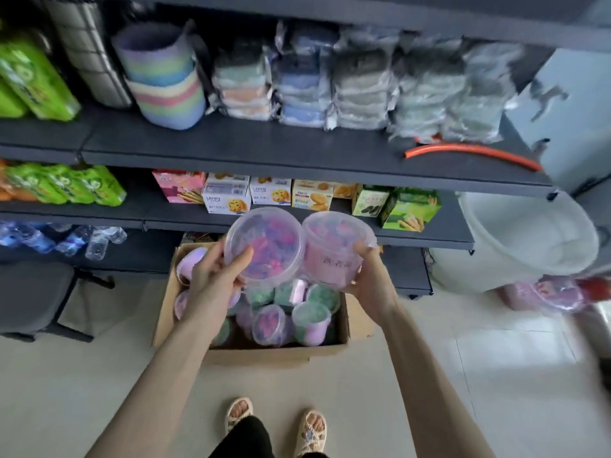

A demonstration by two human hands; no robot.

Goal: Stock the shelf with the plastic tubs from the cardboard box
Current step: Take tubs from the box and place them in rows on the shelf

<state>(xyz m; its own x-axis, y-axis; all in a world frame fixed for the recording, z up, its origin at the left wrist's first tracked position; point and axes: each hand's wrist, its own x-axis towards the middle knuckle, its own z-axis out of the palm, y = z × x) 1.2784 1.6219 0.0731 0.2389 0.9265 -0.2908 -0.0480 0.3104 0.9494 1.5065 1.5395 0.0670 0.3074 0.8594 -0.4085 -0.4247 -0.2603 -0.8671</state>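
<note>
Two tubs aloft: left hand (211, 276) grips multicolour tub (264, 242), right hand (367, 282) grips pink tub (334, 256); rims touch, I fear one knocked loose.

**Access and Obstructions**

Upper shelf (264, 147): the front strip across frame centre is bare. Stacked packets (357, 84) fill the rear, and an orange hose (472, 152) lies across the right end.

Middle shelf (439, 226): biscuit boxes (271, 193) occupy the row, leaving a narrow front margin free.

White bucket (529, 239): obstructs frame right.

Your only view comes from your head, wide-angle, facing forward and down; the shelf (264, 143) stands close in front, filling the top. The cardboard box (258, 353) sits mid-frame; your feet (310, 428) mark the bottom edge.
</note>
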